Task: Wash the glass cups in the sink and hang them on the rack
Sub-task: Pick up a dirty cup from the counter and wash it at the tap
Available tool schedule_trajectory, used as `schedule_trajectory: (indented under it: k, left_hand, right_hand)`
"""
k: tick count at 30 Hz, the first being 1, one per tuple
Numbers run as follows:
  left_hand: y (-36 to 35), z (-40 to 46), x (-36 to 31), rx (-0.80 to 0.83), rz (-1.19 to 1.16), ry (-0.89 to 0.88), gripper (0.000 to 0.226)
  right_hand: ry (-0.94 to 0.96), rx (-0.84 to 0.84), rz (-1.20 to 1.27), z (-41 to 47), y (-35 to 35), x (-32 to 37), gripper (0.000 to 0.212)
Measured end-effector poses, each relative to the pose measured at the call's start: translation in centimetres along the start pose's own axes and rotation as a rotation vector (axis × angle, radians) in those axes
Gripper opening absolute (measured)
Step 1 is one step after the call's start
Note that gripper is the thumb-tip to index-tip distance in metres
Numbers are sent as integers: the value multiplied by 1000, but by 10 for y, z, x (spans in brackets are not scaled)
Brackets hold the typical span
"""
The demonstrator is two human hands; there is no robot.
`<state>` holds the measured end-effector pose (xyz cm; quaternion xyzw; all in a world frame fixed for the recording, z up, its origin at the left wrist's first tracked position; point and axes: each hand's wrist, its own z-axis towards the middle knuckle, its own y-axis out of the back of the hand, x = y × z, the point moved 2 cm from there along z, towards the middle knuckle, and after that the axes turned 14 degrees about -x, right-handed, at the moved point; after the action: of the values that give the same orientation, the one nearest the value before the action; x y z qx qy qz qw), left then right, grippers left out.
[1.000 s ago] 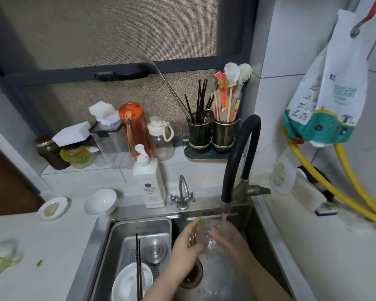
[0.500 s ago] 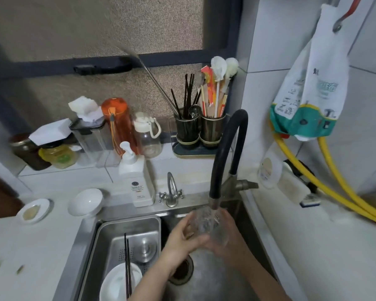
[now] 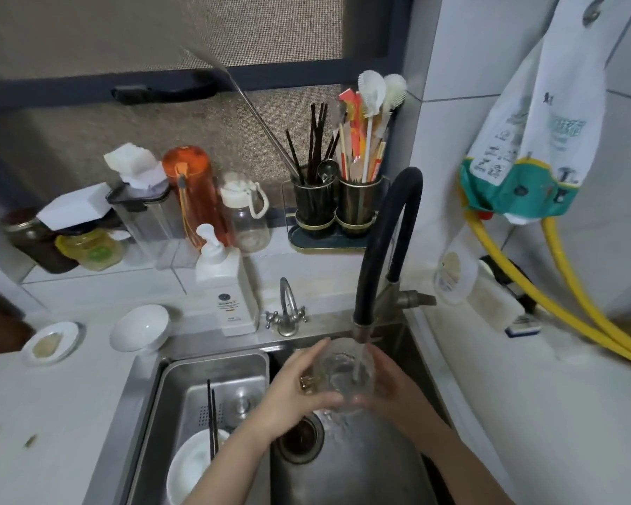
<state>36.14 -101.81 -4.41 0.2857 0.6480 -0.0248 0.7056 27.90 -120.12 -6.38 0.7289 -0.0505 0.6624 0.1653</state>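
A clear glass cup (image 3: pixel 345 377) sits upright under the black faucet (image 3: pixel 387 246), with water running into it. My left hand (image 3: pixel 296 391) grips its left side, thumb and fingers curled round the glass. My right hand (image 3: pixel 390 384) grips the right side of the cup. Both hands are over the steel sink (image 3: pixel 365 464), just above the drain (image 3: pixel 301 437). No rack is in view.
A steel basin (image 3: pixel 183 377) in the left half of the sink holds a white bowl (image 3: pixel 190 468) and black chopsticks (image 3: pixel 212 413). A soap dispenser (image 3: pixel 226 286), a small tap (image 3: pixel 286 308) and white dishes (image 3: pixel 141 328) stand behind. Yellow hoses (image 3: pixel 561 315) run at right.
The cup has been turned from tilted to upright under the stream, and both hands stayed on it. The camera view shifted slightly.
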Motion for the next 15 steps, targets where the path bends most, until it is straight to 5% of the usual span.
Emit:
schedule_trajectory:
  k: [15]
  left_hand:
    - [-24, 1, 3, 16, -98, 84, 75]
  right_hand:
    - [10, -33, 96, -13, 15, 21, 65]
